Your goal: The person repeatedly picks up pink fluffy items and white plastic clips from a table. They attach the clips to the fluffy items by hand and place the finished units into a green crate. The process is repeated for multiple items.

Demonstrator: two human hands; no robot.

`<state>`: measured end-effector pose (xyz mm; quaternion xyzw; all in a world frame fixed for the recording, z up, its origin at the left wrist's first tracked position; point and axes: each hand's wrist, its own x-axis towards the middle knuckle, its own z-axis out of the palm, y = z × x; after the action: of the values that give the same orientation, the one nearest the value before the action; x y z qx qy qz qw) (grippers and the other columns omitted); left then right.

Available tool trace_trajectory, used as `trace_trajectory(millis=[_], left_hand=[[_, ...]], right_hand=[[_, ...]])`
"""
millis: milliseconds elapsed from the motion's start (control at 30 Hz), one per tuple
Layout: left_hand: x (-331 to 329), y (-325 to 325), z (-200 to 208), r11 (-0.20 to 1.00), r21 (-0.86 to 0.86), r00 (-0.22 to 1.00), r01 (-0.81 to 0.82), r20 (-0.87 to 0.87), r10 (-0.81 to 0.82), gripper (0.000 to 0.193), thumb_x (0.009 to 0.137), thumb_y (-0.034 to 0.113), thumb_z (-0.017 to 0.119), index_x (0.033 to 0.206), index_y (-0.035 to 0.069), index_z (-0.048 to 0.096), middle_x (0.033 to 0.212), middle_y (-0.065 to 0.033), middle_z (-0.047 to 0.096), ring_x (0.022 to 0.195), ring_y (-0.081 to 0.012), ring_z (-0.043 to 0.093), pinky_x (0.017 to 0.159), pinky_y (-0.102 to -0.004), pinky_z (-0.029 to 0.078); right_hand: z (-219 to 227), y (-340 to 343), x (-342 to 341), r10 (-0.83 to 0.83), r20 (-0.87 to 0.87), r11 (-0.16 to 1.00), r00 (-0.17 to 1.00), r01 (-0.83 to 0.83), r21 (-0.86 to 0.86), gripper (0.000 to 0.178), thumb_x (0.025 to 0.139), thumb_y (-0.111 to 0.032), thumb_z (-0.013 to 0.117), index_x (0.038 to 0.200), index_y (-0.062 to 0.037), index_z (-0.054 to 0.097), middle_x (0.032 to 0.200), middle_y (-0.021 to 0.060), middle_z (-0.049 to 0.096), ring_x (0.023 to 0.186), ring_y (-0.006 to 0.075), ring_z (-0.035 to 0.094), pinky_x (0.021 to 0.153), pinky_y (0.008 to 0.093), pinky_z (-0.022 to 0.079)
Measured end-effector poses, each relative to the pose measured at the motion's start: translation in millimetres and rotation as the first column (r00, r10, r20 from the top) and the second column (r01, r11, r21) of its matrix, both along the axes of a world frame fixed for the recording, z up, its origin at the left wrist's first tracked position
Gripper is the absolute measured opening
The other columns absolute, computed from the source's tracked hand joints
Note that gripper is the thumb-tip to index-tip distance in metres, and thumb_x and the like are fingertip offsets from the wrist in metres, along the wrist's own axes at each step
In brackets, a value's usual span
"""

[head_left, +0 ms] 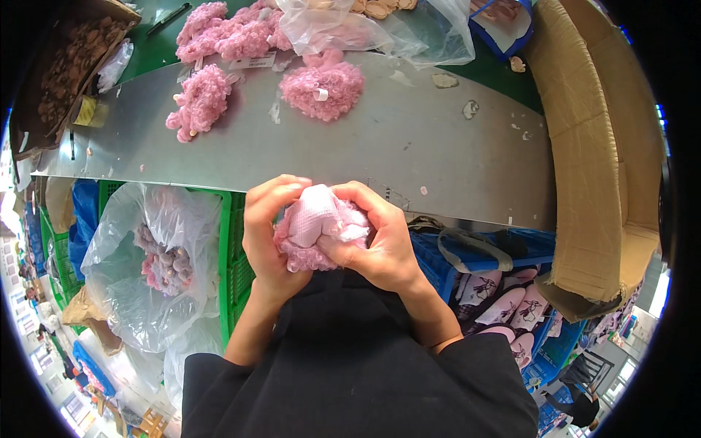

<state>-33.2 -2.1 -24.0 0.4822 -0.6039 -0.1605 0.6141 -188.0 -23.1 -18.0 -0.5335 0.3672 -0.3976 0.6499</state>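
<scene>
Between my two hands is a pink curly plush piece (321,226), with a smooth, pale pink woven side turned up and curly pile showing below. My left hand (269,226) wraps round its left side, fingers bent over the top. On the other side my right hand (381,237) grips it, the thumb pressed into the pale fabric. Beyond my hands, on the metal tabletop (438,139), lie a round pink curly plush (321,89) with a small white tag and another pink plush piece (201,102) to its left.
More pink plush (234,33) lies at the back beside a clear plastic bag (394,36). A cardboard box (584,146) stands at the right, another box (109,14) at the far left. Below the table edge are a green crate (235,255) with bagged plush and a blue crate (431,255) near pink slippers (504,306).
</scene>
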Motion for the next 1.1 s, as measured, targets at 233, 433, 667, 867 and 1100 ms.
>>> trace_trajectory(millis=[233, 433, 667, 867, 1100], left_hand=[[32, 5, 32, 0.880, 0.263, 0.908, 0.395, 0.032, -0.417, 0.065, 0.065, -0.003, 0.072, 0.130, 0.002, 0.065, 0.138, -0.0234, 0.059, 0.120, -0.0365, 0.061, 0.099, -0.0459, 0.052], [26, 7, 16, 0.893, 0.245, 0.923, 0.377, -0.185, -0.338, 0.035, 0.078, -0.014, 0.064, 0.110, 0.000, 0.062, 0.129, -0.0209, 0.061, 0.115, -0.0278, 0.064, 0.096, -0.0350, 0.051], [20, 13, 19, 0.808, 0.445, 0.876, 0.387, -0.450, -0.172, 0.038, 0.085, -0.014, 0.061, 0.120, 0.000, 0.061, 0.115, -0.0124, 0.064, 0.110, -0.0182, 0.062, 0.096, -0.0308, 0.049], [20, 1, 13, 0.766, 0.474, 0.838, 0.435, -0.524, -0.152, 0.030, 0.086, -0.010, 0.056, 0.114, -0.005, 0.065, 0.107, -0.0067, 0.069, 0.101, -0.0131, 0.064, 0.093, -0.0263, 0.049], [55, -13, -13, 0.900, 0.366, 0.843, 0.235, -0.539, -0.001, 0.012, 0.098, 0.008, 0.048, 0.093, 0.002, 0.057, 0.088, -0.0031, 0.061, 0.075, -0.0082, 0.057, 0.069, -0.0226, 0.047]], right_hand=[[-5, -3, -5, -0.078, -0.179, 0.950, 0.981, 0.019, -0.311, 0.039, 0.075, -0.006, 0.080, 0.111, 0.0007, 0.068, 0.098, 0.0098, 0.067, 0.087, 0.0210, 0.065, 0.079, 0.0314, 0.052], [-7, -3, 3, -0.339, -0.328, 0.746, 0.882, 0.039, -0.665, 0.030, 0.067, 0.000, 0.081, 0.091, -0.0011, 0.064, 0.085, 0.0120, 0.061, 0.073, 0.0268, 0.060, 0.064, 0.0363, 0.051], [-7, 0, 4, -0.282, -0.238, 0.753, 0.930, 0.060, -0.655, 0.046, 0.061, -0.009, 0.083, 0.103, -0.0039, 0.063, 0.093, 0.0128, 0.061, 0.080, 0.0331, 0.060, 0.072, 0.0431, 0.049], [-1, -28, -17, -0.285, -0.256, 0.673, 0.924, 0.003, -0.739, 0.035, 0.079, -0.022, 0.079, 0.107, -0.0033, 0.068, 0.107, 0.0156, 0.064, 0.099, 0.0347, 0.063, 0.088, 0.0431, 0.051], [-3, -200, -134, -0.790, -0.217, 0.514, 0.573, 0.426, -0.744, 0.028, 0.098, -0.011, 0.056, 0.120, 0.0017, 0.067, 0.118, 0.0141, 0.063, 0.101, 0.0214, 0.066, 0.091, 0.0336, 0.053]])
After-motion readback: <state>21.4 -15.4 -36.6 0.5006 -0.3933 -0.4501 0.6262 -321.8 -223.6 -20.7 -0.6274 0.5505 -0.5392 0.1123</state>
